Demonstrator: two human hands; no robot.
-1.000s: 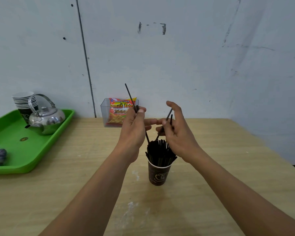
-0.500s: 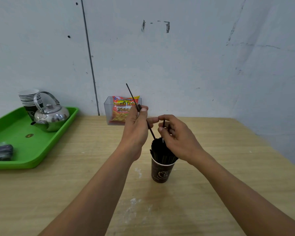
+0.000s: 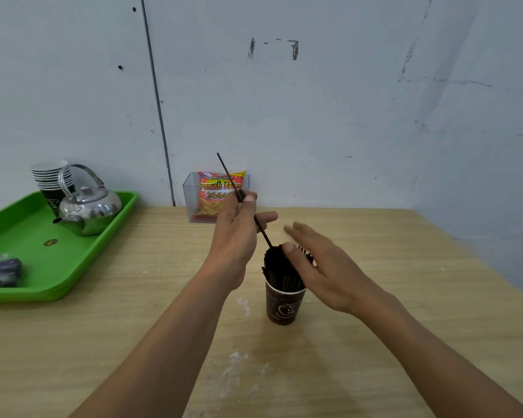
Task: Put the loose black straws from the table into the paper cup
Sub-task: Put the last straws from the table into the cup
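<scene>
Hard to read: fingers of the right hand (image 3: 320, 267), smeared by blur. Spread straight and relaxed, gripping nothing, palm down over the packed straws (image 3: 277, 270), thumb on their tops. Too dense to count, those packed straws, upright in one paper cup (image 3: 283, 307) mid-table (image 3: 133, 327). Cut off at the left edge: one dark object (image 3: 0, 270) on the green tray (image 3: 82, 257), unidentifiable.

Left hand (image 3: 236, 233): at 10 o'clock of the cup, pinching one black straw (image 3: 264, 233) between thumb and fingers. Tilted, lower tip at the top of the packed straws, upper end pointing to 11 o'clock.

Elsewhere: one tray at 9 o'clock with one kettle (image 3: 91, 209) and one stack of cups (image 3: 50, 176); one clear box (image 3: 191, 200) at 11 o'clock holding one snack packet (image 3: 218, 191).
</scene>
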